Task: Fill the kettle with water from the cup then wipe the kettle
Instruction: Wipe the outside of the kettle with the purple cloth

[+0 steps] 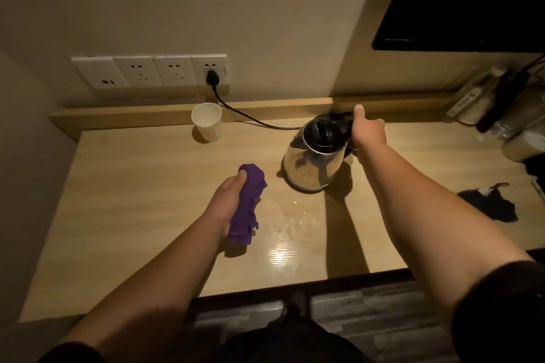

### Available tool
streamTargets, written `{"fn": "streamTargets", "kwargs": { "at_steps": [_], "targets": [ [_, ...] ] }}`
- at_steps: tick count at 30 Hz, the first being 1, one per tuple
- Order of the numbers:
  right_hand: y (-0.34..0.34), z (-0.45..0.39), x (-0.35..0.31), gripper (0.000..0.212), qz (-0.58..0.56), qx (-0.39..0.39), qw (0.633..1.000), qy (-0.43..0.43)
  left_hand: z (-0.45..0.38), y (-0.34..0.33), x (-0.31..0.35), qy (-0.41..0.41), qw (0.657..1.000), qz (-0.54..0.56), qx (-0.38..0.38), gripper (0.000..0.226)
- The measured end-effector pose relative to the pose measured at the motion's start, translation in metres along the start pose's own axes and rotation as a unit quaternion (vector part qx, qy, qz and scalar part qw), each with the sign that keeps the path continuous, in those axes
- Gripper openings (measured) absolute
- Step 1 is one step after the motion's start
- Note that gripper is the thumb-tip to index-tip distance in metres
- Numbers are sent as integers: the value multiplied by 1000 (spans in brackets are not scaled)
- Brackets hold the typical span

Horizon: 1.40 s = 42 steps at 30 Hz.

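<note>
kettle [312, 162] tilted, spout toward cloth [249, 200], handle far side.

Both bare forearms reach forward, dark sleeves pushed up near elbows. Left hand [228, 200] fisted, fingers [239, 178] curled tight around what it holds. Right hand [367, 134] extended farther, thumb raised straight up, fingers wrapped underneath, mostly hidden.

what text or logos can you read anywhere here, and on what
None can be read.
Cup: a faint pinkish print on its side, too blurred to read.
Kettle: no legible mark.
Sockets: no visible lettering.
Power strip: too small to tell.
</note>
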State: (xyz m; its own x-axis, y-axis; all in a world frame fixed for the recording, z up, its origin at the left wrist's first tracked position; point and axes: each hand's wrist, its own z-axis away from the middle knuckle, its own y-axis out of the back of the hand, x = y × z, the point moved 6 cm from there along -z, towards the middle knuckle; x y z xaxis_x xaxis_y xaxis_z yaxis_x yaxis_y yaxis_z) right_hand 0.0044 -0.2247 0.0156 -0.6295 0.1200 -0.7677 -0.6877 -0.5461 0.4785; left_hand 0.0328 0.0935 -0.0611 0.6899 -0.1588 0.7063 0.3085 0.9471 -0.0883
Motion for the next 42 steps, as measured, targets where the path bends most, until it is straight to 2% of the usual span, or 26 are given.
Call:
{"fn": "streamTargets", "kwargs": {
  "at_steps": [4,9,13,16,19,23,27,30,35,38,42],
  "targets": [
    [-32,-30,-22,65,94,-113,989,18,3,-6,19,-55,997,-27,44,37],
    [-61,-10,-59,26,176,-203,958,104,4,-10,29,-80,992,-17,92,33],
    [-89,1,-74,33,298,-232,910,170,7,-14,29,-98,987,-41,120,29],
    [-107,11,-73,44,402,-242,857,215,7,-14,27,-102,984,-59,132,28],
    [-116,22,-73,50,492,-217,795,280,2,-12,25,-101,983,-70,138,27],
    [-122,34,-70,48,524,-189,759,337,-9,-11,29,-108,982,-87,127,27],
    [-122,38,-69,39,521,-198,753,350,-24,-12,32,-103,984,-93,111,32],
    [-113,33,-73,46,500,-218,757,359,-29,-15,43,-121,982,-103,104,30],
    [-77,13,-76,57,413,-231,806,356,-33,-27,63,-182,965,-161,98,36],
    [-60,6,-71,57,330,-241,845,344,-25,-46,75,-234,948,-200,82,27],
    [-50,8,-58,50,243,-252,876,331,-11,-83,95,-331,902,-268,68,35]
  ]
}}
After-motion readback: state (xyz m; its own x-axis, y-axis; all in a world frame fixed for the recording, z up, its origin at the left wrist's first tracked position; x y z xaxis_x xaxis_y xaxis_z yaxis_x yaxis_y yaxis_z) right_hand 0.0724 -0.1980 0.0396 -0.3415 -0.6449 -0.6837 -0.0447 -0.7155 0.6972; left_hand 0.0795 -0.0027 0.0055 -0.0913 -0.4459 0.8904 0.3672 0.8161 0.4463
